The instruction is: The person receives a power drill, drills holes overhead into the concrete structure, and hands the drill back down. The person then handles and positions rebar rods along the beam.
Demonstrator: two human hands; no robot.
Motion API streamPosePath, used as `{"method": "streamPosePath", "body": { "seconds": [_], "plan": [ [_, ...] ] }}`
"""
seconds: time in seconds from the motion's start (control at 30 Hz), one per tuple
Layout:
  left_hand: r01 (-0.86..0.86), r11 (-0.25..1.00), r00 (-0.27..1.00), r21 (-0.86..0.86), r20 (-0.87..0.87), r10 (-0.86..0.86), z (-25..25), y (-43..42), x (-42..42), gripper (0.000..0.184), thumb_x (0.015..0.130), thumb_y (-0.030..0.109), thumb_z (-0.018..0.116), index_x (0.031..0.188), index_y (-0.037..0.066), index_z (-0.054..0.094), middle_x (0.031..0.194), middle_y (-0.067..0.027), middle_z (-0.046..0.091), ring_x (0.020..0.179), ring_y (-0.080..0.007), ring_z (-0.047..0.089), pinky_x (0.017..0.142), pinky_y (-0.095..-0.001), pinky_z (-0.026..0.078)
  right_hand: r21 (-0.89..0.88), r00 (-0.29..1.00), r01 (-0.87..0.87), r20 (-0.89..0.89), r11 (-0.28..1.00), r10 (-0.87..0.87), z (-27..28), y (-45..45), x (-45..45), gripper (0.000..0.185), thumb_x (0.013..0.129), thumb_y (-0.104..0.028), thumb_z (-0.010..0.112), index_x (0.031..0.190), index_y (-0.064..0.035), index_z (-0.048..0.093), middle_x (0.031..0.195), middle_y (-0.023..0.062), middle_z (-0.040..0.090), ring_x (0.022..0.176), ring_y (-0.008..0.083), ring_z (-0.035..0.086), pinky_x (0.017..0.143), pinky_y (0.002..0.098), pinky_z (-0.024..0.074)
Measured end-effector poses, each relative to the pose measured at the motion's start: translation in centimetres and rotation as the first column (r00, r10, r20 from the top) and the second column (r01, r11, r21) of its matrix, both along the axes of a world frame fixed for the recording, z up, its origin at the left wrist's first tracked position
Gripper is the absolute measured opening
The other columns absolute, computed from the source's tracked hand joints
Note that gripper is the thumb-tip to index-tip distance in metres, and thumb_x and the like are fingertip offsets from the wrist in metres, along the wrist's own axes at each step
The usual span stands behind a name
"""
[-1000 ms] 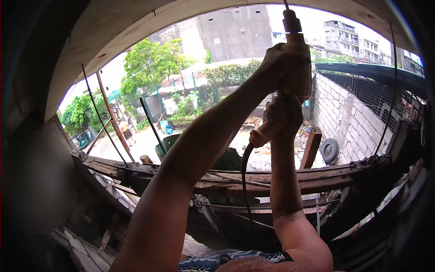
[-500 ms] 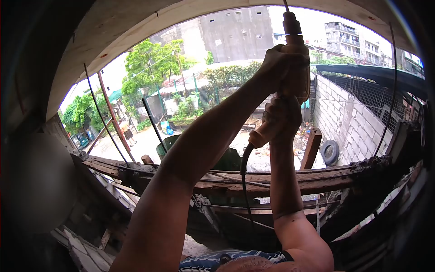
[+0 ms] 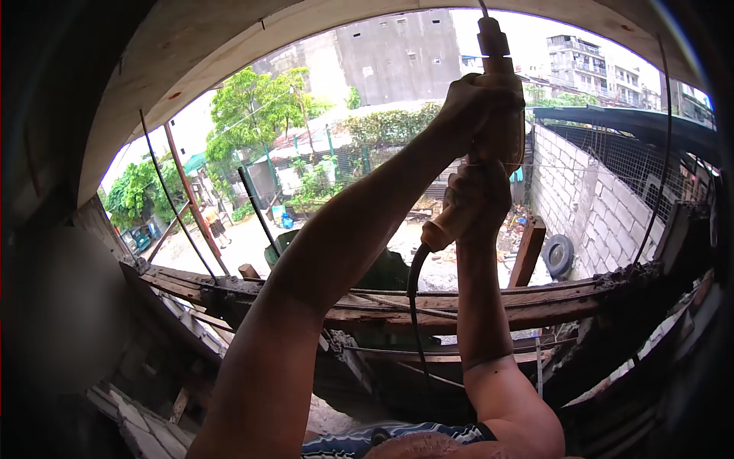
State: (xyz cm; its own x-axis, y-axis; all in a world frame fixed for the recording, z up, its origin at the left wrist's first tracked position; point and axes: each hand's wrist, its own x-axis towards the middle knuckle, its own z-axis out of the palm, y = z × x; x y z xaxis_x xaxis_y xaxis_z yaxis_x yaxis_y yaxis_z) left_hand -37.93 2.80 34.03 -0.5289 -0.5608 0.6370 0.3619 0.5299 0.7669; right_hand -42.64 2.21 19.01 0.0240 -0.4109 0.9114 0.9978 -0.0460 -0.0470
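The left hand [image 3: 475, 99] is wrapped around the upper body of a long, tan and dark power drill [image 3: 501, 126]. The right hand [image 3: 480, 195] is closed tight around its handle, just below the left hand. The drill stands almost straight up, high in front of the person. Its thin metal bit [image 3: 483, 8] points up at the pale, curved ceiling [image 3: 222, 38] and goes out of view at the top, so I cannot tell if the tip touches anything.

A black, bendy cord [image 3: 414, 283] hangs down from the handle, in front of a long, rough wooden beam [image 3: 535, 304]. Behind the arms is a big, dark green container [image 3: 382, 273]. A short brown wood post [image 3: 527, 251] leans near a round black tire [image 3: 558, 256], beside a gray block wall [image 3: 589, 199]. Far off on the left, another person [image 3: 216, 226] is in the yard.
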Motion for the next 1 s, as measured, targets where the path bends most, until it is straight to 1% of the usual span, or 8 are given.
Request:
{"method": "streamPosePath", "body": {
  "seconds": [0.17, 0.27, 0.47, 0.6, 0.7, 0.8, 0.87, 1.0],
  "plan": [
    [0.039, 0.999, 0.999, 0.012, -0.006, -0.039, -0.1, -0.2, 0.1, 0.045, 0.074, 0.016, 0.077, 0.112, -0.001, 0.061, 0.094, -0.0096, 0.067, 0.080, -0.0181, 0.067, 0.071, -0.0319, 0.057, 0.130, 0.986, 0.166, -0.007, 0.978, -0.166, 0.1, 0.7, 0.1, 0.039, 0.105, -0.033, 0.038, 0.121, 0.0005, 0.051, 0.071, -0.0009, 0.045, 0.057, 0.0111, 0.046, 0.048, 0.0275, 0.0455],
    [0.083, 0.996, 0.997, -0.021, 0.007, -0.083, 0.2, -0.4, 0.2, 0.045, 0.074, 0.015, 0.077, 0.112, -0.002, 0.060, 0.093, -0.0103, 0.067, 0.080, -0.0187, 0.067, 0.070, -0.0320, 0.058, 0.020, 0.996, 0.092, 0.000, 0.996, -0.092, 0.2, 0.3, 0.1, 0.041, 0.105, -0.033, 0.038, 0.123, 0.0012, 0.051, 0.070, -0.0011, 0.045, 0.056, 0.0106, 0.046, 0.048, 0.0275, 0.0468],
    [0.115, 0.992, 0.993, -0.044, 0.032, -0.114, 0.3, -0.6, 0.2, 0.042, 0.076, 0.014, 0.075, 0.111, -0.002, 0.060, 0.091, -0.0097, 0.066, 0.078, -0.0187, 0.067, 0.070, -0.0321, 0.058, -0.025, 0.987, 0.159, -0.009, 0.987, -0.159, 0.2, 0.1, 0.1, 0.040, 0.104, -0.033, 0.039, 0.123, 0.0004, 0.051, 0.067, -0.0038, 0.041, 0.056, 0.0093, 0.046, 0.047, 0.0268, 0.0469],
    [0.079, 0.995, 0.997, -0.052, 0.025, -0.078, 0.3, -0.9, 0.4, 0.040, 0.076, 0.014, 0.075, 0.111, -0.001, 0.062, 0.091, -0.0088, 0.066, 0.077, -0.0176, 0.067, 0.069, -0.0311, 0.058, 0.049, 0.975, 0.222, 0.011, 0.974, -0.223, 0.2, 0.1, 0.4, 0.040, 0.104, -0.033, 0.039, 0.123, -0.0002, 0.051, 0.065, -0.0051, 0.039, 0.055, 0.0091, 0.045, 0.049, 0.0276, 0.0473],
    [0.179, 0.981, 0.984, -0.077, 0.036, -0.176, 0.4, -0.9, 0.5, 0.039, 0.077, 0.012, 0.075, 0.112, -0.001, 0.062, 0.090, -0.0082, 0.067, 0.077, -0.0164, 0.067, 0.067, -0.0302, 0.058, 0.051, 0.995, 0.095, -0.008, 0.994, -0.095, 0.4, 0.2, 0.5, 0.039, 0.104, -0.033, 0.040, 0.122, 0.0000, 0.050, 0.063, -0.0057, 0.037, 0.052, 0.0082, 0.043, 0.050, 0.0288, 0.0473],
    [0.086, 0.996, 0.996, -0.018, 0.008, -0.085, 0.2, -1.0, 0.2, 0.038, 0.077, 0.011, 0.075, 0.111, -0.001, 0.062, 0.089, -0.0072, 0.067, 0.076, -0.0152, 0.067, 0.066, -0.0293, 0.057, 0.106, 0.977, 0.213, -0.012, 0.971, -0.213, 0.2, 0.0, 0.3, 0.039, 0.103, -0.034, 0.041, 0.121, -0.0003, 0.050, 0.064, -0.0058, 0.036, 0.053, 0.0086, 0.043, 0.050, 0.0293, 0.0462],
    [0.175, 0.984, 0.985, -0.019, 0.001, -0.175, 0.3, -1.2, 0.3, 0.036, 0.077, 0.010, 0.075, 0.110, 0.000, 0.063, 0.089, -0.0075, 0.067, 0.077, -0.0154, 0.067, 0.068, -0.0295, 0.057, -0.088, 1.000, 0.018, -0.022, 0.996, -0.020, 0.4, -0.7, 0.2, 0.037, 0.103, -0.033, 0.042, 0.120, -0.0014, 0.050, 0.064, -0.0058, 0.037, 0.055, 0.0091, 0.042, 0.050, 0.0286, 0.0448],
    [0.163, 0.986, 0.987, -0.038, -0.007, -0.163, 0.3, -0.6, 0.3, 0.036, 0.076, 0.009, 0.075, 0.110, 0.000, 0.065, 0.091, -0.0079, 0.067, 0.079, -0.0157, 0.067, 0.070, -0.0300, 0.057, -0.073, 0.998, -0.055, -0.013, 0.996, 0.054, 0.6, 0.0, 0.4, 0.036, 0.103, -0.033, 0.042, 0.119, -0.0020, 0.051, 0.063, -0.0065, 0.036, 0.053, 0.0082, 0.040, 0.048, 0.0268, 0.0428]
  ]
}}
